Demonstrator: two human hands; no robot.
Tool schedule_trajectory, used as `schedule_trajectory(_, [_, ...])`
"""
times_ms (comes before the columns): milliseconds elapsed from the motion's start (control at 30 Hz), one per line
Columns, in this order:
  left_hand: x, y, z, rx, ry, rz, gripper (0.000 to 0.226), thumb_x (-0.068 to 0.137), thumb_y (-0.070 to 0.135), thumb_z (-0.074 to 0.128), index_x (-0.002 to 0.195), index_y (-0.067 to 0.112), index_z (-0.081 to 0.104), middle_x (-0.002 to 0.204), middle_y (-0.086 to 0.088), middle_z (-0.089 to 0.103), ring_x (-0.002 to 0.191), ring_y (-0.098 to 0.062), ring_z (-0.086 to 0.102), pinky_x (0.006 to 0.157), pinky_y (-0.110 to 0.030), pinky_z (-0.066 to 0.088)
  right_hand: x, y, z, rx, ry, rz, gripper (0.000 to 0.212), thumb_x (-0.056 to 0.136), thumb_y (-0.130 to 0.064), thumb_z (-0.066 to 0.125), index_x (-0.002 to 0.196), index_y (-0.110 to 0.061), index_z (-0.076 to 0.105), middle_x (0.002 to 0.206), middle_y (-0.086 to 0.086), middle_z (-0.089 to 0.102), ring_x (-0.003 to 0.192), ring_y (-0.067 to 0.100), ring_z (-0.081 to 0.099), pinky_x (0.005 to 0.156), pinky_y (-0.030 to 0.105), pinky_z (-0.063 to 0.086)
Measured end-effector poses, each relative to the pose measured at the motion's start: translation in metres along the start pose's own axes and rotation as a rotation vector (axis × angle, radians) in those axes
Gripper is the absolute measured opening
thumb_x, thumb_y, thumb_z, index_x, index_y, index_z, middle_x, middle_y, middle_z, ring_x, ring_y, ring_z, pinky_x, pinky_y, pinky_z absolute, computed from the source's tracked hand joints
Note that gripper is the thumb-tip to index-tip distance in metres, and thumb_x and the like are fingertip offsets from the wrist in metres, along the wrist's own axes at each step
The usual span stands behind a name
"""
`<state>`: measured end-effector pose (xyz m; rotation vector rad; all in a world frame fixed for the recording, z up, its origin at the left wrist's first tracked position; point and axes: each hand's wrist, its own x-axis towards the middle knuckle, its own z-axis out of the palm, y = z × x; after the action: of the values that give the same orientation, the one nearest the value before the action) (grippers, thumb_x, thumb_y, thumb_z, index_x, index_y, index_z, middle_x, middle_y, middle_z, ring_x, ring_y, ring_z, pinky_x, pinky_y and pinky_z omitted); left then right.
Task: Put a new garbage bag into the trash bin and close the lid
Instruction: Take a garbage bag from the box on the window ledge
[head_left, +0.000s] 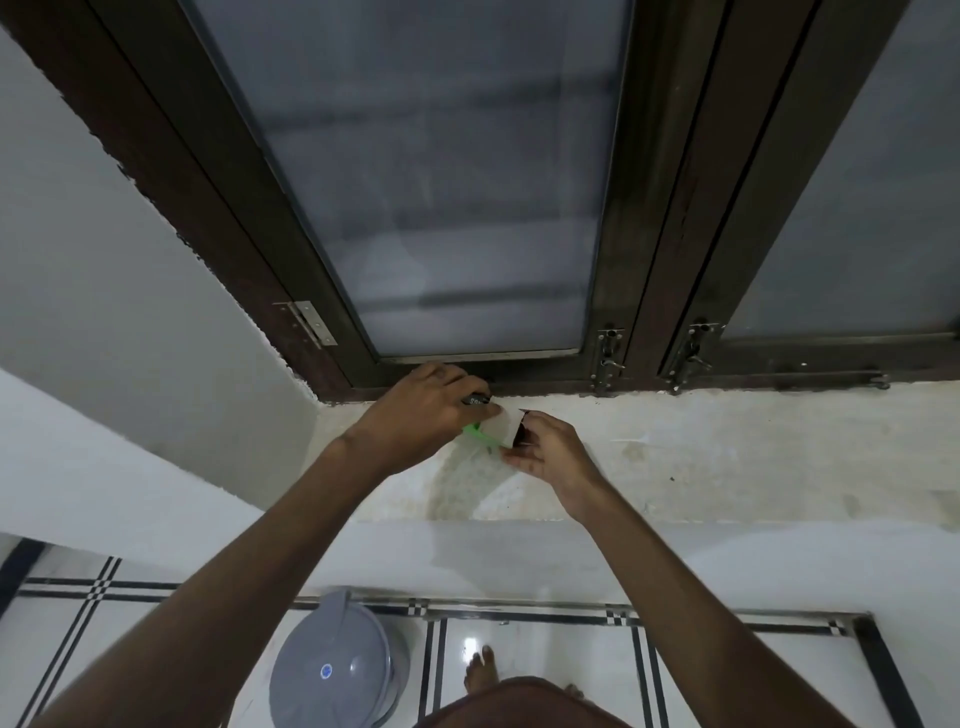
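Both hands meet over the sill (727, 457), near its back edge under the window (441, 182). The left hand (426, 410) is closed around a small white and green pack (496, 428); the right hand (550, 449) pinches the pack's open end with narrow fingers. The grey bin (337, 670) stands on the tiled floor (545, 654) below, against the wall, lid down, the left forearm crossing above it. A bare foot (480, 670) is just beside it.

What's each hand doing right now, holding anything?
Left hand: closed on a small white and green pack at the window sill.
Right hand: pinching the same pack's other end.
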<state>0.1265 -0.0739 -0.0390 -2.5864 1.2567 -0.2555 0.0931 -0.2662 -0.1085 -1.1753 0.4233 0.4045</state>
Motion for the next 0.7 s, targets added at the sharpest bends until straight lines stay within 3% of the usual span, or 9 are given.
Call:
schedule_trajectory(167, [-0.011, 0.001, 0.003, -0.174, -0.009, -0.152, 0.059, 0.072, 0.022, 0.084, 0.127, 0.023, 0.062, 0.125, -0.004, 0.063, 0.109, -0.028, 0.063, 0.085, -0.042, 0.055, -0.006, -0.006, -0.020, -0.072, -0.047, -0.065, 0.024, 0.095, -0.009, 0.063, 0.118, -0.003, 0.064, 0.115, 0.017, 0.071, 0.103, 0.028, 0.071, 0.078, 0.026, 0.059])
schedule_trajectory(267, [-0.025, 0.009, 0.017, -0.267, -0.023, -0.228, 0.060, 0.070, 0.019, 0.085, 0.125, 0.020, 0.062, 0.123, -0.006, 0.063, 0.102, -0.030, 0.065, 0.078, -0.040, 0.057, -0.009, -0.012, -0.039, -0.159, -0.019, -0.110, 0.020, 0.089, -0.006, 0.069, 0.109, -0.007, 0.068, 0.113, 0.019, 0.071, 0.105, 0.030, 0.070, 0.084, 0.030, 0.060])
schedule_trajectory(567, [-0.051, 0.023, 0.060, -0.329, 0.009, -0.398, 0.055, 0.075, 0.021, 0.081, 0.124, 0.022, 0.057, 0.120, -0.004, 0.061, 0.094, -0.027, 0.064, 0.074, -0.036, 0.055, -0.018, -0.021, -0.080, -0.174, 0.141, -0.266, 0.029, 0.090, -0.003, 0.066, 0.116, -0.011, 0.060, 0.095, 0.013, 0.073, 0.095, 0.022, 0.069, 0.090, 0.039, 0.058])
schedule_trajectory(700, [-0.060, 0.022, 0.063, -0.354, 0.014, -0.461, 0.057, 0.078, 0.027, 0.077, 0.128, 0.022, 0.052, 0.123, -0.006, 0.059, 0.097, -0.029, 0.063, 0.078, -0.037, 0.055, -0.023, -0.031, -0.095, -0.165, 0.105, -0.283, 0.032, 0.092, -0.002, 0.063, 0.122, -0.012, 0.058, 0.094, 0.008, 0.074, 0.094, 0.018, 0.069, 0.088, 0.034, 0.057])
